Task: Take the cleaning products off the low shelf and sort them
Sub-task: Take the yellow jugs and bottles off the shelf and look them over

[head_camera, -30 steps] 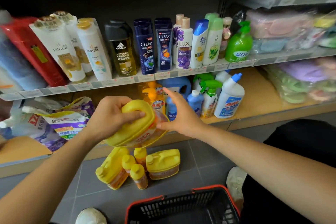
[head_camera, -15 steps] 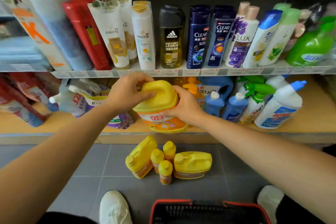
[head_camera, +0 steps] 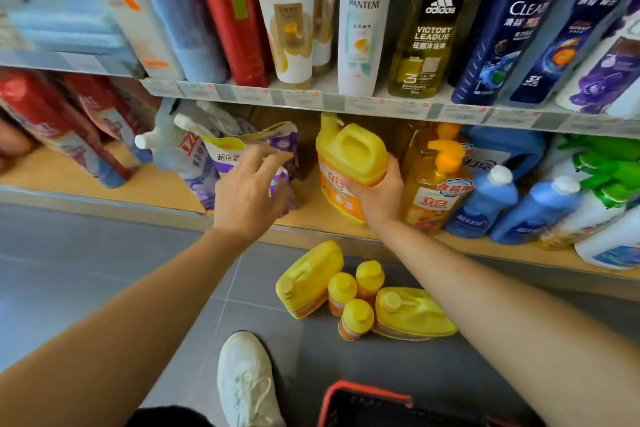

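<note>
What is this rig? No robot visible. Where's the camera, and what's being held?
No machine: a person works with bare hands. The one camera sits on their head, looking forward and down, so the arms come in from below. The right hand has its grip round a yellow jug at the front of the low shelf. The left hand is open, fingers spread over a purple pouch; touching or not, I cannot tell. On the floor sit two more jugs and three small yellow bottles; a red-rimmed basket shows at the bottom edge.
</note>
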`<move>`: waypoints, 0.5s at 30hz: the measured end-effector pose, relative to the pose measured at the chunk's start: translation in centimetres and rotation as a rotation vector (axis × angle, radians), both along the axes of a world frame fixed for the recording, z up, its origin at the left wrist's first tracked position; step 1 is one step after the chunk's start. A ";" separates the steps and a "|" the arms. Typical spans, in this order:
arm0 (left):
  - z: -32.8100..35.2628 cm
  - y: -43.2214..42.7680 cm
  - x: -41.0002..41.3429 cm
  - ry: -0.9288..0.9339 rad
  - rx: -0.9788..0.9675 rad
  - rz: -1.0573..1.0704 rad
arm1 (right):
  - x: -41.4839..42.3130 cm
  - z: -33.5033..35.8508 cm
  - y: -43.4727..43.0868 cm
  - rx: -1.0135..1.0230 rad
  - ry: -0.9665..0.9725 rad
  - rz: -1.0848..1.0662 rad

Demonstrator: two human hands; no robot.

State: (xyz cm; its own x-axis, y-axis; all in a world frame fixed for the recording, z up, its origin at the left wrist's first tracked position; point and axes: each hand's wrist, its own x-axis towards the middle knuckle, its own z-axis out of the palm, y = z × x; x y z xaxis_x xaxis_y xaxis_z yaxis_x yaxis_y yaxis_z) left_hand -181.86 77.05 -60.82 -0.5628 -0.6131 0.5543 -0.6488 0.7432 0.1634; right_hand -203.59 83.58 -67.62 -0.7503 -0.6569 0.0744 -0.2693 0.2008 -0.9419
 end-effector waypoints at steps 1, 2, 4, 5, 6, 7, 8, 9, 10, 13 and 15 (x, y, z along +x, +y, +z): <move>0.1 -0.5 0.6 -0.021 -0.042 0.030 | -0.1 -0.4 -0.6 -0.007 -0.021 -0.028; 0.3 -0.9 1.1 -0.050 -0.073 0.068 | -0.1 -0.7 -1.1 -0.004 -0.034 -0.055; 0.7 -1.8 2.1 -0.116 -0.091 0.144 | -0.1 -1.0 -2.4 0.067 -0.008 -0.104; 1.1 -2.2 2.5 -0.141 -0.071 0.162 | -0.1 -1.0 -3.1 0.130 0.024 -0.124; 1.5 -2.6 2.9 -0.157 -0.042 0.164 | -0.2 -0.9 -3.9 0.192 0.037 -0.141; 2.0 -3.1 3.3 -0.164 -0.018 0.154 | -0.2 -0.8 -4.6 0.243 -0.003 -0.164; 2.5 -3.7 3.6 -0.168 -0.006 0.137 | -0.1 -0.7 -5.2 0.285 -0.092 -0.199; 2.9 -4.3 4.0 -0.175 -0.003 0.123 | -0.1 -0.7 -5.6 0.324 -0.197 -0.247; 3.4 -4.9 4.4 -0.184 0.000 0.115 | -0.1 -0.9 -5.7 0.351 -0.286 -0.292; 4.2 -6.0 5.3 -0.229 0.034 0.071 | -0.8 -2.2 -5.4 0.276 -0.498 -0.261; 4.4 -6.3 5.6 -0.257 0.060 0.032 | -0.9 -2.6 -5.0 0.171 -0.613 -0.226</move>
